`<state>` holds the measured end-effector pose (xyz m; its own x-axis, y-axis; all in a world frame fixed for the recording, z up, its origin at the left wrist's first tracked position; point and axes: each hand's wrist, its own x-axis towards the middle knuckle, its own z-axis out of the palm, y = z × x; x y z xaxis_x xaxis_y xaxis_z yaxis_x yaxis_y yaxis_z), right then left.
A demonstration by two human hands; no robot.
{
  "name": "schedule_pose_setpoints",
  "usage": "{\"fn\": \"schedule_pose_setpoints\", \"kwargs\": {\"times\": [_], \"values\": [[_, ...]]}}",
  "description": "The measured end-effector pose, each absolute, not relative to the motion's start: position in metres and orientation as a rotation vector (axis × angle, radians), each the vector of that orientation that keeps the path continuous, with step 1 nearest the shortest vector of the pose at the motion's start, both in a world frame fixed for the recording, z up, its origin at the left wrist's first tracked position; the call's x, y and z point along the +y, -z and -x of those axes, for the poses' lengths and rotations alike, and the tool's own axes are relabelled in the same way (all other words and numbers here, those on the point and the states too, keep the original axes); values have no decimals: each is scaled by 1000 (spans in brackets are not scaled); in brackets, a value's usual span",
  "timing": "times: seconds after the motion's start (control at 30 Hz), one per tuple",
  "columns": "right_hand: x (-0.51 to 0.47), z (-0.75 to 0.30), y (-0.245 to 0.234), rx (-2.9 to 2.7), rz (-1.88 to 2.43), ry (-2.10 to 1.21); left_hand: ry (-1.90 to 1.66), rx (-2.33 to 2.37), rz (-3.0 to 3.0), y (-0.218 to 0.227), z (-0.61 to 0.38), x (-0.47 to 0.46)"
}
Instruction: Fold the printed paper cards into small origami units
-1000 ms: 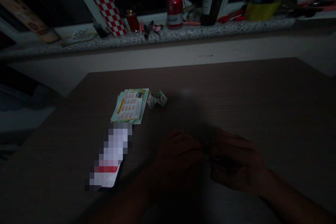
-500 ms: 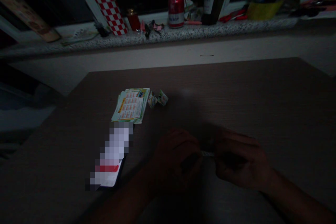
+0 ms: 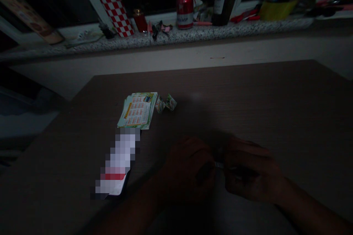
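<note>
In the dim light over the table, my left hand has its fingers curled and pinched together. My right hand faces it, its fingers also closed. Between the two sets of fingertips shows a small, narrow pale strip of paper, gripped from both sides; the rest of it is hidden by fingers and shadow. Beyond my left hand lies a stack of printed paper slips. Touching or close to its right edge are two small folded paper pieces.
A lit phone with a blurred screen lies left of my left forearm. Behind the wooden table runs a granite windowsill holding a red can, a checkered bottle, a dark bottle and a yellow container.
My left hand has shifted slightly to the right, and the pale strip has moved a little right and nearer to me. The stack, folded pieces and phone have stayed put.
</note>
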<state>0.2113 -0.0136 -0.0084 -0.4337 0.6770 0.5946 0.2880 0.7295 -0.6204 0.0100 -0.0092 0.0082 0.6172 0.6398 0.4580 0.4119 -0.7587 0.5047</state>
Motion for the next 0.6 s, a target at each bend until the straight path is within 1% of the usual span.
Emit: {"fn": "schedule_pose_setpoints", "kwargs": {"times": [0.6], "values": [[-11,-208,0,-1962,736,-492,-729,885,-2570,-6,-14,-8]]}}
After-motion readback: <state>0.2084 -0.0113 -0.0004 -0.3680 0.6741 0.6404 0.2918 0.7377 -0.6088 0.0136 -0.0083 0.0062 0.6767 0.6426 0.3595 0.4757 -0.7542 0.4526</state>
